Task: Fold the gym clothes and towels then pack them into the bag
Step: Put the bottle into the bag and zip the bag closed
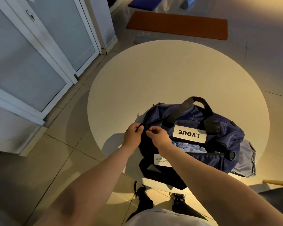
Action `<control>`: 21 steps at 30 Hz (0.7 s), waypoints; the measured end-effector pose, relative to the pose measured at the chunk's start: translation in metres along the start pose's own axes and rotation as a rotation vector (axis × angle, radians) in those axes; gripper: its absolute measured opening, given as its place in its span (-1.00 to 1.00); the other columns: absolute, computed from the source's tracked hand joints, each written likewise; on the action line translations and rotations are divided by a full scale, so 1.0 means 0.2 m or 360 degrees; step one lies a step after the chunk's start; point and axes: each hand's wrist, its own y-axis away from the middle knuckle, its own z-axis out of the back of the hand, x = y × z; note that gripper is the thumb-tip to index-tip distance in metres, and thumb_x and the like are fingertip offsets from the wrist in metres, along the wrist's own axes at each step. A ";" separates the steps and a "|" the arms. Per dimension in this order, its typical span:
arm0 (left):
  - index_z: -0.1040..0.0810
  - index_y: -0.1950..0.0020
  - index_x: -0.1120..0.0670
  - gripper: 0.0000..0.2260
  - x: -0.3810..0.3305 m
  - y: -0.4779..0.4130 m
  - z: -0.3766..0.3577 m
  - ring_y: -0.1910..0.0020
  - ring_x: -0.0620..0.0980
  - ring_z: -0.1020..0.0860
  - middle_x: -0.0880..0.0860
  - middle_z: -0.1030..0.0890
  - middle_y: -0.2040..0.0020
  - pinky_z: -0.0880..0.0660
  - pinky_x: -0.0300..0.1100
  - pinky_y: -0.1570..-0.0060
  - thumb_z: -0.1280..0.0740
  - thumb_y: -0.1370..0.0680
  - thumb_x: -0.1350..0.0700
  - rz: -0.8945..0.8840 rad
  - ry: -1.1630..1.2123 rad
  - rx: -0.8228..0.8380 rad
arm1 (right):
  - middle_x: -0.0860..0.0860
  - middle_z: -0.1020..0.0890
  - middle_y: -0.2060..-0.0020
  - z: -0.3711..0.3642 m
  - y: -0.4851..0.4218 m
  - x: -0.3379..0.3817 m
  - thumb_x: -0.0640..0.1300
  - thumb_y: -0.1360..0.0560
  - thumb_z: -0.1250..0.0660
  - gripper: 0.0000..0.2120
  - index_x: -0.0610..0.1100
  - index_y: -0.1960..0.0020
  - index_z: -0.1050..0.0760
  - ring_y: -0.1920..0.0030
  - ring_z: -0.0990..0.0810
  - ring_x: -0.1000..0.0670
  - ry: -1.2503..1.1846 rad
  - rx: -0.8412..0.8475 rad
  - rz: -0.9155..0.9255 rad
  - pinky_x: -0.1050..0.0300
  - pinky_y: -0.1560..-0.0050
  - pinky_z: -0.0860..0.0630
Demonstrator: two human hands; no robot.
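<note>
I am standing on a pale tiled floor [69,160], my dark shoes [141,193] showing just under the near rim of a round white table [170,75]. The navy bag [227,136] is lying on the near part of that table, its near side hanging a little over the edge, its black handles [194,110] arching up on the far side and a white label [189,134] facing me upside down. Through its opening a light blue cloth [186,146] is showing inside. At the bag's left end my left hand [132,134] is curling its fingers round a black tab [141,128] and gripping it, while my right hand [158,136], just beside it and nearly touching, is pinching the bag's dark edge between thumb and forefinger; what exactly sits in that pinch is too small to tell. The far half of the tabletop is lying bare under warm yellow light. To the left, white-framed doors [39,54] with frosted panels are running along the wall. Beyond the table, an orange mat [176,25] is lying flat on the floor, and farther still a blue mat [142,4] and a rolled bluish-grey thing [189,3] are resting near the top edge.
</note>
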 end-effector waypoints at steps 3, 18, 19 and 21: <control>-0.54 -0.22 0.06 -0.83 -0.02 0.00 0.00 -0.10 0.00 -0.59 0.03 -0.63 -0.11 -0.56 -0.05 -0.13 -0.24 -0.67 0.08 -0.0032 0.0031 0.0059 | 0.04 -0.60 0.22 -0.01 0.00 0.01 -0.04 -0.56 -0.41 -0.86 -0.10 0.00 -0.52 0.22 -0.55 0.04 0.0027 -0.0104 0.0027 0.22 0.22 -0.43; -0.43 -0.11 0.11 -0.88 -0.05 -0.03 -0.08 -0.04 0.09 -0.54 0.09 -0.54 -0.10 -0.39 -0.15 0.06 -0.21 -0.64 0.29 -0.0055 -0.0122 -0.0295 | -0.04 -0.67 0.21 0.13 0.04 0.10 -0.20 -0.50 -0.36 -0.97 -0.12 0.11 -0.56 0.20 -0.63 -0.04 0.0542 -0.0034 0.0127 0.10 0.20 -0.56; -0.44 -0.12 0.13 -0.88 -0.05 -0.05 -0.07 -0.05 0.11 -0.53 0.11 -0.54 -0.11 -0.39 -0.14 0.05 -0.20 -0.63 0.29 -0.0038 -0.0110 -0.0328 | -0.04 -0.68 0.23 0.15 0.05 0.11 -0.21 -0.50 -0.35 -0.96 -0.12 0.12 -0.55 0.24 -0.63 -0.04 0.0525 -0.0044 0.0115 0.11 0.26 -0.57; -0.43 -0.12 0.12 -0.89 -0.05 -0.05 -0.06 -0.08 0.15 -0.53 0.12 -0.51 -0.14 -0.41 -0.10 0.03 -0.21 -0.63 0.28 -0.0020 -0.0116 -0.0367 | -0.04 -0.69 0.26 0.21 0.06 0.11 -0.23 -0.50 -0.34 -0.96 -0.14 0.11 -0.56 0.32 -0.61 -0.01 0.0490 -0.0065 0.0055 0.16 0.35 -0.53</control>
